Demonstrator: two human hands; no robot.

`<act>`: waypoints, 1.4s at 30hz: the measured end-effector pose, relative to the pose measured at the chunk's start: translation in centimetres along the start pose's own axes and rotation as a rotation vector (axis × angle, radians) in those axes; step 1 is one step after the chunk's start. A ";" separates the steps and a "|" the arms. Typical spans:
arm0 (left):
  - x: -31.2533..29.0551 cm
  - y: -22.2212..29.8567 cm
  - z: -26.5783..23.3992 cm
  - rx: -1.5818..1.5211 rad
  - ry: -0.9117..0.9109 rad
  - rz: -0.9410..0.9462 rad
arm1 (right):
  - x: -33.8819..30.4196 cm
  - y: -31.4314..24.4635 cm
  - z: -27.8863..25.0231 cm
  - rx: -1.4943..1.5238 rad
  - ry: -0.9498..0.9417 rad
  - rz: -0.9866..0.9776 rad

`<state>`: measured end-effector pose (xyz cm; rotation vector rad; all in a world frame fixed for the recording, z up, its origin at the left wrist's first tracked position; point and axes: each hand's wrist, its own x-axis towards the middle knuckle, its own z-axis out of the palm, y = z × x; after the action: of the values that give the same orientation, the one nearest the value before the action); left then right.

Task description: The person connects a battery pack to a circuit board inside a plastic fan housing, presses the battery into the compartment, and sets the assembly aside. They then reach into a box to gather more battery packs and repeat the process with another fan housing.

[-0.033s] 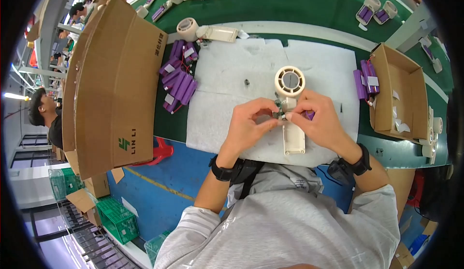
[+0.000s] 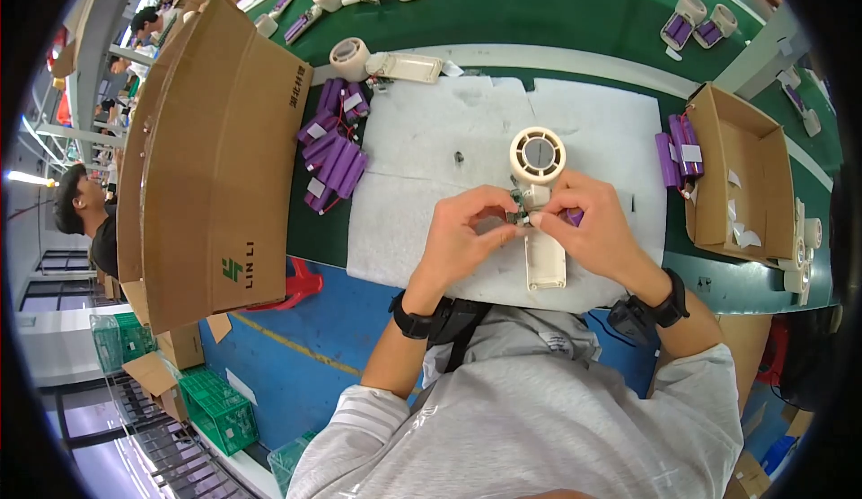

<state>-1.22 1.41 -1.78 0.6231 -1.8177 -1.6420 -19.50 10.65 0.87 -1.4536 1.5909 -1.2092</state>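
Observation:
A cream handheld fan [image 2: 538,155] with a round grille lies on a white foam mat [image 2: 422,221], its long hollow handle shell [image 2: 545,266] pointing toward me. Over the neck of the fan, my left hand [image 2: 465,228] pinches a small green circuit board [image 2: 516,203] between thumb and fingers. Close against it, the thumb and forefinger of my right hand [image 2: 588,221] are closed on a tiny white connector [image 2: 525,218]. Part of a purple battery pack [image 2: 573,217] shows beneath the right hand; the hand hides the rest. Fingertips cover most of the wiring.
Purple battery packs [image 2: 334,160] lie heaped left of the mat beside a tall cardboard box [image 2: 215,158]. Another fan body [image 2: 348,57] and shell [image 2: 409,67] lie behind. Rightward are more batteries [image 2: 680,151] and an open carton [image 2: 745,176] with paper scraps. Beyond runs a green belt [image 2: 530,5].

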 end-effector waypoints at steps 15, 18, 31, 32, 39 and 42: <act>0.8 0.6 0.3 0.011 -0.033 -0.080 | 0.5 0.4 -0.1 -0.061 0.026 -0.105; 0.3 0.8 0.4 0.082 0.008 -0.126 | -0.1 0.9 0.0 -0.092 0.038 -0.225; 0.2 -0.2 0.8 0.045 0.073 -0.058 | -0.4 1.0 1.5 -0.354 0.168 -0.308; 0.2 -0.4 0.8 0.042 0.069 -0.047 | -0.4 1.0 1.4 -0.352 0.151 -0.309; 0.5 -0.7 0.2 0.068 0.047 0.013 | -0.3 0.8 1.6 -0.454 0.136 -0.305; 0.1 -0.7 0.0 0.225 0.099 0.056 | -0.4 0.6 1.7 -0.552 0.122 -0.293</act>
<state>-1.38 1.26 -2.45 0.7299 -1.9440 -1.3569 -18.10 10.64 -0.33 -2.0507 1.9461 -1.0738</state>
